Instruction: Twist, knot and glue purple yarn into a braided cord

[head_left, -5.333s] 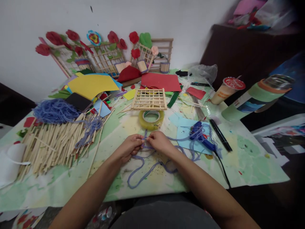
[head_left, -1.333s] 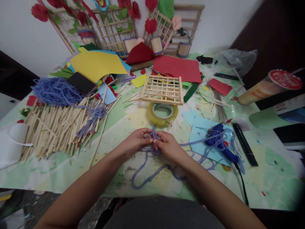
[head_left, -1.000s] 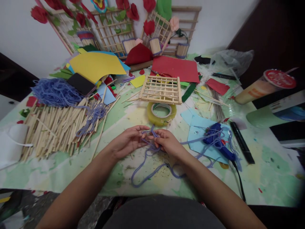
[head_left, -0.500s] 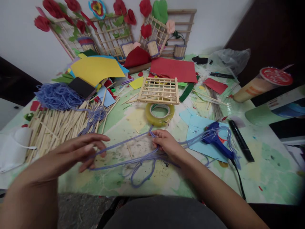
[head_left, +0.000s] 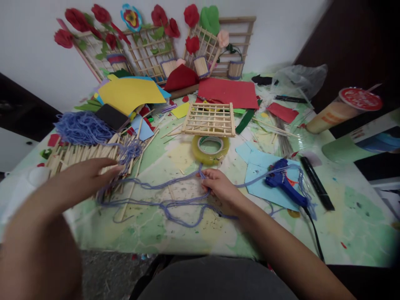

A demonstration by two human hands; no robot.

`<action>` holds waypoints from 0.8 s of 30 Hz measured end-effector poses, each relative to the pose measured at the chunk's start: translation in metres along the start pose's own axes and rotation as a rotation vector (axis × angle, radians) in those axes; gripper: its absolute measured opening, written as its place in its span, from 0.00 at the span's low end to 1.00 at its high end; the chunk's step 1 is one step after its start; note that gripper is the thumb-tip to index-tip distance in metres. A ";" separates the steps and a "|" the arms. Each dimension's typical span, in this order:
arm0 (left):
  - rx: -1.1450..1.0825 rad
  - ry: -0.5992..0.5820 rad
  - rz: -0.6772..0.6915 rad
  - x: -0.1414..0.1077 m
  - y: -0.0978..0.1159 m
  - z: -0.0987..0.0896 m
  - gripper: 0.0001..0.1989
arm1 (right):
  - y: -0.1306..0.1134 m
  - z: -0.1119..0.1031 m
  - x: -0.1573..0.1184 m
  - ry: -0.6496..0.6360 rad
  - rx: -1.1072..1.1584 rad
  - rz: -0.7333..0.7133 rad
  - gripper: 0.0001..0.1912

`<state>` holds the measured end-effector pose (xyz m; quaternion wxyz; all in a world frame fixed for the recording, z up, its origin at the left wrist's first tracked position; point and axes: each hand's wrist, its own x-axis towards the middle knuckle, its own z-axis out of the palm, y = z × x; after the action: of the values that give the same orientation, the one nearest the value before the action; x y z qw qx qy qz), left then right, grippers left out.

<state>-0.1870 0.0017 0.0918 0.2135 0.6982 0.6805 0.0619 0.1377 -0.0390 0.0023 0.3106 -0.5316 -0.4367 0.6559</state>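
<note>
Blue-purple yarn [head_left: 184, 203] runs in long loose strands across the table in front of me. My right hand [head_left: 218, 185] pinches several strands between thumb and fingertips, just below the tape roll. To the left, my left hand [head_left: 79, 181] hovers palm down over the bamboo sticks, thumb and forefinger apart. The left end of the yarn loop lies just under and beyond this hand; its lower fingers are hidden, so contact with the strand is unclear. A small tangle of the same yarn [head_left: 130, 152] rests on the sticks near the left fingertips.
A roll of tape [head_left: 196, 154] supports one edge of a small stick lattice [head_left: 209, 118]. At right lie a blue glue gun [head_left: 286, 185] with a cord, a black marker [head_left: 317, 183] and a drink cup [head_left: 334, 110]. Bamboo sticks [head_left: 81, 156] and a yarn heap [head_left: 83, 128] lie left.
My left hand has moved left and up, and the taut strands near it now lie slacker, stretched farther left. My right hand keeps its pinch in nearly the same place.
</note>
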 end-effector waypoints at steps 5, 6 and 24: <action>-0.202 -0.231 0.348 0.031 0.100 0.084 0.22 | 0.002 0.002 -0.001 -0.007 -0.039 -0.060 0.06; -0.222 -0.247 0.385 0.035 0.111 0.097 0.21 | 0.002 0.002 -0.001 -0.008 -0.052 -0.072 0.05; -0.888 -0.499 -0.040 0.026 0.124 0.142 0.14 | 0.010 0.001 0.000 0.041 -0.368 -0.235 0.02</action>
<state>-0.0174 -0.0015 0.0058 0.6468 0.5204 0.5303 0.1721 0.1369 -0.0432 -0.0065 0.2914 -0.5382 -0.6015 0.5134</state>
